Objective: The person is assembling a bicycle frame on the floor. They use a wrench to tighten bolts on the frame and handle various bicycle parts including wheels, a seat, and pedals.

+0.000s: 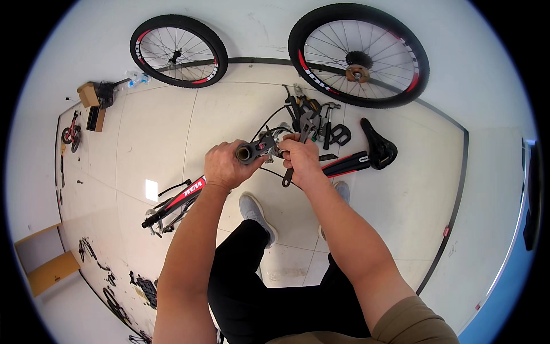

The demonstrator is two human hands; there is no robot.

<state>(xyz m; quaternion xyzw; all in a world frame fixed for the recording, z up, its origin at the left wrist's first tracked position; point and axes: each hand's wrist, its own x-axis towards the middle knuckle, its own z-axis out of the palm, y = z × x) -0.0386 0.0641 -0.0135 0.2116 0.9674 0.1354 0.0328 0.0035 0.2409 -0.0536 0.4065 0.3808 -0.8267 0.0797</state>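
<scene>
My left hand [224, 166] is wrapped around a dark bicycle part with a round hollow end [244, 153]. A flat dark arm runs from that end toward my right hand. My right hand [302, 155] grips an adjustable wrench [288, 177], its jaws pointing away from me and its handle end showing below my fingers. Silvery metal parts sit between my hands; my fingers partly cover them, and I cannot tell whether the wrench touches them. A red, black and white bicycle tube [188, 195] slants down behind my left forearm. Black cables [264, 124] curve around the held part.
Two bicycle wheels, a left one [223, 50] and a right one [425, 57], lean on the far wall. A hammer [329, 120], other tools and a black pedal [341, 135] lie beyond my right hand, near a black saddle [380, 146]. An open cardboard box [89, 94] stands far left.
</scene>
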